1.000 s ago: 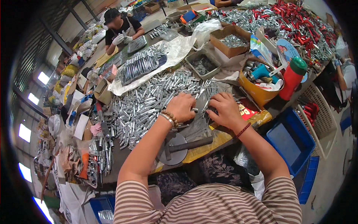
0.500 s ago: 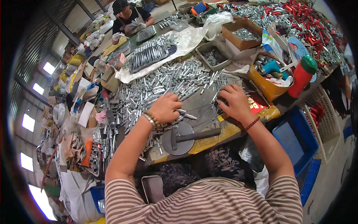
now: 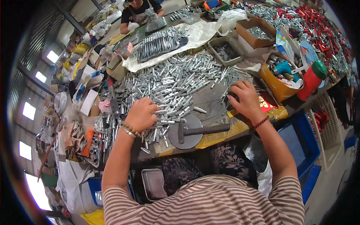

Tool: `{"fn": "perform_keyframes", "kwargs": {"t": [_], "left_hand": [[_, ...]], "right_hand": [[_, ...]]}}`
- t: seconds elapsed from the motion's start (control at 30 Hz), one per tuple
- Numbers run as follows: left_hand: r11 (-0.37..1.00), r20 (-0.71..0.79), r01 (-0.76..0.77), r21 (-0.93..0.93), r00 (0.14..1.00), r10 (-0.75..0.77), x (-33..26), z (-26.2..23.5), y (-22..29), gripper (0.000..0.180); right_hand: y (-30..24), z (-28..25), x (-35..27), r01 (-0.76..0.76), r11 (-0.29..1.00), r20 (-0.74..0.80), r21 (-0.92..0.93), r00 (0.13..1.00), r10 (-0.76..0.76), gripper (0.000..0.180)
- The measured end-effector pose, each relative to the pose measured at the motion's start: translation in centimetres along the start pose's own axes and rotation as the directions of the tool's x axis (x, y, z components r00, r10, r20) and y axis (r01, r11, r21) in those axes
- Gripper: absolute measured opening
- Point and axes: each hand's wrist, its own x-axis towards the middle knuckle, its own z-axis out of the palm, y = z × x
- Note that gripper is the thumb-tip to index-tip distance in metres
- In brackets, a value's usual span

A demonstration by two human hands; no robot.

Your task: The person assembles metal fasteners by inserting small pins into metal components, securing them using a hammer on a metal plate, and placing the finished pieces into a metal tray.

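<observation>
My left hand (image 3: 141, 114), with a beaded bracelet and a metal bangle at the wrist, is curled over the near left edge of a pile of shiny metal tubes (image 3: 176, 78). Its fingertips are bent in, and what they hold, if anything, is hidden. To the right, my right hand (image 3: 245, 99) is beside some thin metal rods (image 3: 229, 80), thumb and forefinger apart with nothing visible between them. Between my hands a hammer (image 3: 206, 129) lies across a round grey metal disc (image 3: 174, 138). A single tube (image 3: 200, 110) lies apart from the pile, behind the disc.
Behind the pile, a tray of metal rods (image 3: 157, 48) rests on white sheeting. A grey bin (image 3: 226, 50), a cardboard box (image 3: 255, 33), a yellow tub (image 3: 277, 84) and a red bottle with green cap (image 3: 311, 80) stand right. A co-worker (image 3: 140, 13) sits across the table.
My left hand has moved left and slightly nearer, away from the tubes by the disc. My right hand has barely moved against the table. The whole view has shifted a little.
</observation>
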Motion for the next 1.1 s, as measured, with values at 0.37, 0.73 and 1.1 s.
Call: {"fn": "perform_keyframes", "kwargs": {"t": [0.37, 0.73, 1.1], "left_hand": [[0.960, -0.307, -0.150, -0.237, 0.949, 0.072, -0.9, 4.1, 6.2, 0.046], [0.958, -0.451, -0.241, -0.156, 0.880, 0.148, 1.0, 6.8, 4.4, 0.023], [0.967, -0.502, -0.084, -0.240, 0.863, -0.050, -1.8, 5.7, 4.1, 0.013]], "right_hand": [[-9.2, 1.7, 1.9, -0.073, 0.983, 0.311, 0.169, 0.950, 0.017, 0.036], [-11.1, 8.0, 6.7, -0.092, 0.984, 0.532, 0.151, 0.847, -0.002, 0.036], [-16.4, 10.6, 10.0, -0.239, 0.961, 0.589, 0.140, 0.800, 0.114, 0.040]]}}
